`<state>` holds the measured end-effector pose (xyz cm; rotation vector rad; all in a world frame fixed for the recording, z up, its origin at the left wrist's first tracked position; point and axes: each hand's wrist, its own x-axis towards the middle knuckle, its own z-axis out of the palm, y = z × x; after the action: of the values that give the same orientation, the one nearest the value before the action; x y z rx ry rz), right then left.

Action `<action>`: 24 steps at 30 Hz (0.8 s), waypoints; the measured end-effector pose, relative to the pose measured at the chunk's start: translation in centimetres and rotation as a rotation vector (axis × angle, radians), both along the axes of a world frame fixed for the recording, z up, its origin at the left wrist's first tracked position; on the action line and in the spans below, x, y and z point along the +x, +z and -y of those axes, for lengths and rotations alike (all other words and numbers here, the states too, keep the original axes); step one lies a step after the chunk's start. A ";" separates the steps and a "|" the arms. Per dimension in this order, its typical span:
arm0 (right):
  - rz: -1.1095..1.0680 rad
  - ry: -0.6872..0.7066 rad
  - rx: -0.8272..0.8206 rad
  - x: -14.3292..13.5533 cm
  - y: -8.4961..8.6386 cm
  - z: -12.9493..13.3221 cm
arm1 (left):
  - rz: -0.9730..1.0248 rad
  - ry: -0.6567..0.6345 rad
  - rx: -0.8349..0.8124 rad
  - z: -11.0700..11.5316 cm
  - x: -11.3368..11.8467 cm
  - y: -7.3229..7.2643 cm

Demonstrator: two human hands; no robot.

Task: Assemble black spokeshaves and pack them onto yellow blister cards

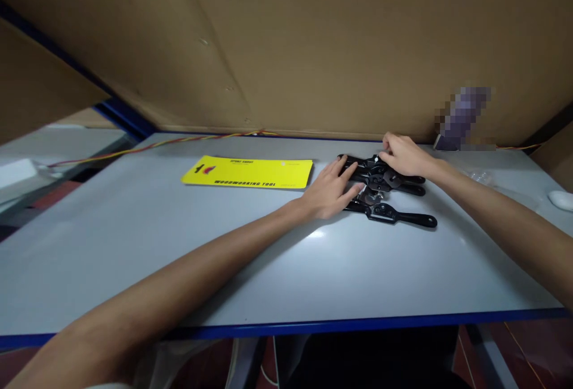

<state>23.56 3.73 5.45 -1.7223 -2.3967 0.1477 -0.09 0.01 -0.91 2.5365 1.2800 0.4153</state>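
Several black metal spokeshaves lie close together on the grey table, their handles pointing left and right. My left hand [329,191] rests palm down over their left handles, fingers spread apart. At the far side of the group, my right hand [403,155] is curled over the right end of the farthest spokeshave [358,163], its thumb by the body; what lies under the palm is hidden. Nearest to me is a separate spokeshave [385,213], its left end under my left hand. Small shiny metal parts [371,196] sit between it and the others.
A stack of yellow printed cards [248,173] lies left of my left hand. Clear plastic [481,179] is beside my right forearm, with a white object [560,200] at the right edge. A blurred-out upright item [465,117] leans against the cardboard wall [313,49]. A twisted cable [179,140] runs behind.
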 end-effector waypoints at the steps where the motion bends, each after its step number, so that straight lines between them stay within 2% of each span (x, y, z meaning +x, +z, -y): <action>1: -0.031 -0.021 -0.016 0.1 -0.2 0.1 | 0.011 -0.001 0.006 0.0 0.0 -0.1; 5: -0.147 -0.080 -0.105 0.1 -1.2 0.3 | 0.060 -0.013 0.036 0.0 -0.2 -0.3; 11: -0.369 -0.138 -0.126 -0.2 -2.3 -0.4 | 0.099 -0.045 0.041 0.0 -0.3 -0.3; 17: -0.265 -0.180 -0.118 -0.6 -2.6 -0.7 | 0.088 -0.027 0.033 0.0 -0.3 -0.1; 22: -0.315 -0.022 -0.187 0.8 -2.2 -0.8 | 0.085 -0.035 0.060 0.1 -0.3 0.0; 24: -0.354 0.040 -0.154 1.3 -2.3 -0.8 | 0.091 -0.036 0.076 0.1 -0.3 0.0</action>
<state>24.89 4.57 3.20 -1.5522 -2.2045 0.6038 -0.40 -0.05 -0.96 2.5668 1.2058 0.5748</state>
